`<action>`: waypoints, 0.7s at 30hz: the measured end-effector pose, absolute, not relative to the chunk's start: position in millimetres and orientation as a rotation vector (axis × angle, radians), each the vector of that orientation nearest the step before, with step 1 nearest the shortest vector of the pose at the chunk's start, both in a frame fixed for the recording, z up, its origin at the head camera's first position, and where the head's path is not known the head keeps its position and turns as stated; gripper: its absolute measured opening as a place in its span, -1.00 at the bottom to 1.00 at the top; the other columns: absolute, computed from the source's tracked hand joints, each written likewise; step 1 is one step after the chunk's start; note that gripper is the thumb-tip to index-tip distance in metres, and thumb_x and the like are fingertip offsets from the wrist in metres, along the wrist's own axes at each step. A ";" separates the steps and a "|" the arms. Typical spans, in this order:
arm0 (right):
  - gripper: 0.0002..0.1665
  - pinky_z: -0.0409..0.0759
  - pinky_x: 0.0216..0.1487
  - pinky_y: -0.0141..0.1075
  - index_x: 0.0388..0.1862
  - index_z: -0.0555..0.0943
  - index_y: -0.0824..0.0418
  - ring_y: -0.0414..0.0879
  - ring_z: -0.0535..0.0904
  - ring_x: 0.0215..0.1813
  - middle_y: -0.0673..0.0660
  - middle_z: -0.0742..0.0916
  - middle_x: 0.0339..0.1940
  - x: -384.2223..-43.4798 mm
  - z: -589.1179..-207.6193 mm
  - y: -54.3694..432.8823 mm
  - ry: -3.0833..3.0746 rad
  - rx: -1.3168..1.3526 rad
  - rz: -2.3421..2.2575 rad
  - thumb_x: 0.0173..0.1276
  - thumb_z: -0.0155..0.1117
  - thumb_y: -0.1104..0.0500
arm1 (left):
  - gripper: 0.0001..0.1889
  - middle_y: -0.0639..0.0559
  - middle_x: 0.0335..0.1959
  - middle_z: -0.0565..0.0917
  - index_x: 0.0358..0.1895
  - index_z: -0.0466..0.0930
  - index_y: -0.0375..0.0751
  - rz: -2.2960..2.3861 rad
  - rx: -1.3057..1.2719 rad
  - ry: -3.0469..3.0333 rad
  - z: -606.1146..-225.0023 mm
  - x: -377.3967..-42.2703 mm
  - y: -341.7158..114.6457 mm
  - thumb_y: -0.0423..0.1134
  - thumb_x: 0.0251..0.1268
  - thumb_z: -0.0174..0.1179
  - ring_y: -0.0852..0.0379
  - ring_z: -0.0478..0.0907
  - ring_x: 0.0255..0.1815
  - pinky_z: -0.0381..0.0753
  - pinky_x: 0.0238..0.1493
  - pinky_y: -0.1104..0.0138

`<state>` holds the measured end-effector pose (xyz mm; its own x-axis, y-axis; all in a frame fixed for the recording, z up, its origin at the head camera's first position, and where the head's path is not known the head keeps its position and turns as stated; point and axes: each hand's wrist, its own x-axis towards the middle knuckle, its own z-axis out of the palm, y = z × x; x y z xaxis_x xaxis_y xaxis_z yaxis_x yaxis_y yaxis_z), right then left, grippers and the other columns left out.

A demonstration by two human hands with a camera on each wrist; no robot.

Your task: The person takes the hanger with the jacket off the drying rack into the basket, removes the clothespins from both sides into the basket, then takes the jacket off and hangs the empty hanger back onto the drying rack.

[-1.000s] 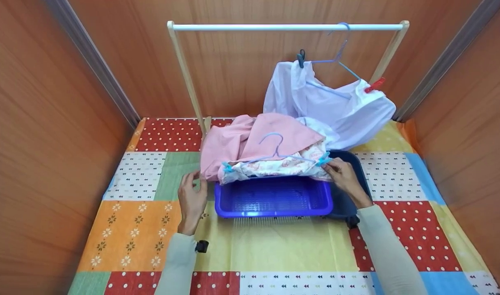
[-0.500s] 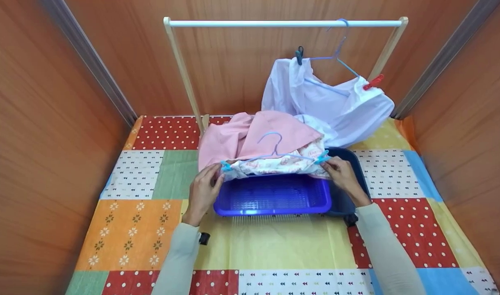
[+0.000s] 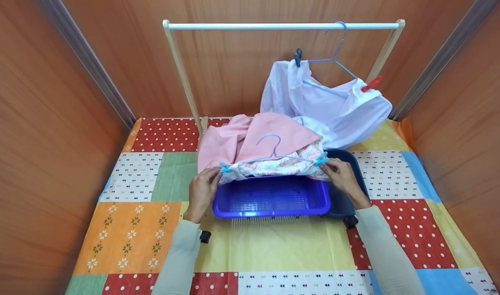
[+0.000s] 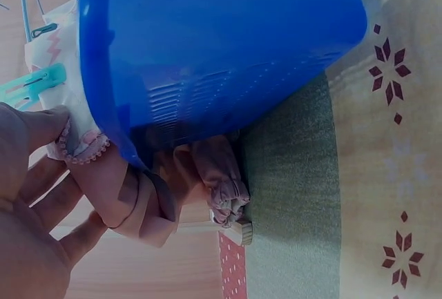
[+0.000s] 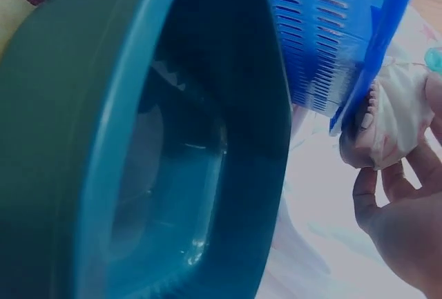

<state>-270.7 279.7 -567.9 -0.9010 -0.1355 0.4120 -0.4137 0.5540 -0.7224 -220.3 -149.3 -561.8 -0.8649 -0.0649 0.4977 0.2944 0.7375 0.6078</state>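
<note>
A pink garment (image 3: 282, 131) with a white printed band (image 3: 270, 167) lies bunched over the back of a blue plastic basket (image 3: 270, 214). A lilac wire hanger (image 3: 274, 153) rests on it, hook upward. Turquoise clothespins grip the cloth at both hanger ends, one left clothespin (image 3: 224, 167) and one right clothespin (image 3: 322, 158). My left hand (image 3: 201, 191) pinches the band's left corner below its clothespin, thumb on the white cloth in the left wrist view. At the other corner, my right hand (image 3: 343, 177) pinches the fabric beside the right clothespin.
A dark teal tub (image 5: 97, 175) stands right of the basket, partly behind it. Behind, a white rail (image 3: 233, 26) on wooden legs carries a white garment (image 3: 323, 98) on a hanger, with a black clothespin (image 3: 297, 58) and a red clothespin (image 3: 371, 84). Wooden panels enclose the patchwork cloth (image 3: 274, 246).
My left hand has moved right from the pink cloth's outer edge to the band's left corner, where it now pinches the fabric. The right hand stays at its corner.
</note>
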 end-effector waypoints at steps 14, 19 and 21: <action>-0.45 0.47 0.21 0.02 0.27 0.54 0.30 0.23 0.55 0.10 0.30 0.69 0.07 -263.3 -544.8 287.3 -2.501 0.387 1.485 0.28 0.37 0.28 | -0.82 -0.04 -0.18 0.80 -0.09 0.78 -0.15 -0.953 -0.162 -2.448 -562.0 -220.5 -149.1 -0.25 0.28 0.31 -0.07 0.74 -0.09 0.67 -0.08 0.02; -0.50 0.53 0.16 -0.06 0.25 0.52 0.40 0.08 0.60 0.02 0.38 0.69 0.06 -253.6 -523.8 278.5 -2.511 0.452 1.447 0.33 0.28 0.36 | -0.82 -0.03 -0.18 0.80 -0.10 0.78 -0.14 -0.947 -0.159 -2.448 -560.8 -219.6 -148.1 -0.25 0.29 0.30 -0.07 0.74 -0.10 0.66 -0.08 0.02; -0.52 0.55 0.14 -0.13 0.24 0.52 0.43 -0.02 0.60 -0.02 0.39 0.69 0.03 -248.4 -513.5 274.4 -2.513 0.464 1.440 0.35 0.26 0.36 | -0.82 -0.03 -0.19 0.80 -0.10 0.78 -0.13 -0.942 -0.158 -2.452 -560.9 -219.6 -147.8 -0.23 0.29 0.30 -0.07 0.74 -0.11 0.66 -0.08 0.02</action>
<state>-248.4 274.4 -513.5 -0.9290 -0.1665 0.3306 -0.3694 0.4739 -0.7993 -219.6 -147.8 -560.9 -0.8658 -0.0703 0.4954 0.2795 0.7532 0.5955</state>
